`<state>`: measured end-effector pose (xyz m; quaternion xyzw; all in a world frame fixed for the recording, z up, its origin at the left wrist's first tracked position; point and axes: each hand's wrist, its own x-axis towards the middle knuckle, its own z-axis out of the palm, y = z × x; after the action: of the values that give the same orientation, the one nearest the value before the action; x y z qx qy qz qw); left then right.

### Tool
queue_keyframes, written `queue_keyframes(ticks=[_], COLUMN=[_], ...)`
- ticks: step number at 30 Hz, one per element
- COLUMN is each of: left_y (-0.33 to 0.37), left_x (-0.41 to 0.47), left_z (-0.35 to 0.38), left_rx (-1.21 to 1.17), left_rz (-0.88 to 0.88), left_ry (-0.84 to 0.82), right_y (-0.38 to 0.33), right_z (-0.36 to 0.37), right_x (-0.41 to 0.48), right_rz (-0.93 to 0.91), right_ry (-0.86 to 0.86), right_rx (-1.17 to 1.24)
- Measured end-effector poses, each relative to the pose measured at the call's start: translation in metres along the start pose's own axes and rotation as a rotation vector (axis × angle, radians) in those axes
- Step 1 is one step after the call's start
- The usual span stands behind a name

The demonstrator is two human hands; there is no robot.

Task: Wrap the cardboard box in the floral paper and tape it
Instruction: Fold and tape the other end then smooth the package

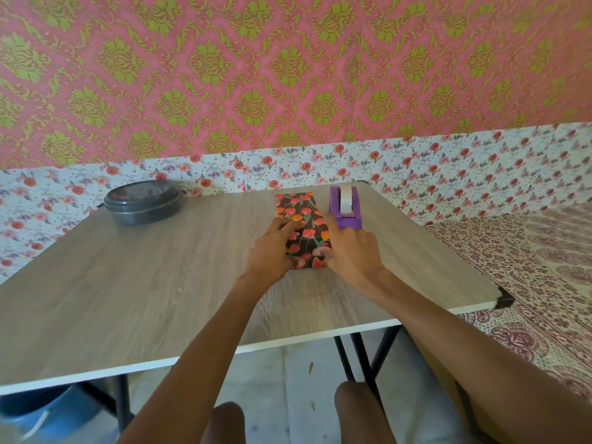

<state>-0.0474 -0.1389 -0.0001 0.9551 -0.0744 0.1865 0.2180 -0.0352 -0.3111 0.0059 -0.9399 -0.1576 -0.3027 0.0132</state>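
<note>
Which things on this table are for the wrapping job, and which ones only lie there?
For the job:
- wrapped box in floral paper, held by the left hand and the right hand
- purple tape dispenser, just right of the box

Just lying about:
- grey round container with its lid on, at the far left of the table

Patterned walls, wood-grain bench (128,283)

Pink wallpaper (288,59) with green damask motifs fills the upper wall; below it runs a white band (448,174) of small red flowers. The bench has a white edge and black legs (349,357) over a grey floor (282,379). Maroon-printed cloth (528,267) lies at right
</note>
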Motion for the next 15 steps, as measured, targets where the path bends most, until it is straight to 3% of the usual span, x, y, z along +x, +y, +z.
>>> queue_keyframes(ticks=[5, 9, 15], left_y=[0.0, -0.002, -0.006], left_x=[0.001, 0.001, -0.001], left_z=[0.0, 0.002, 0.002], left_rx=[0.0, -0.02, -0.024], left_rz=[-0.005, -0.004, 0.045], left_ry=[-0.008, -0.007, 0.01], right_y=[-0.005, -0.008, -0.011], right_z=[-0.006, -0.008, -0.002], right_x=[-0.002, -0.001, 0.002], right_rz=[-0.033, 0.049, -0.008], right_ry=[-0.065, -0.146, -0.07], right_rx=[-0.069, 0.17, 0.213])
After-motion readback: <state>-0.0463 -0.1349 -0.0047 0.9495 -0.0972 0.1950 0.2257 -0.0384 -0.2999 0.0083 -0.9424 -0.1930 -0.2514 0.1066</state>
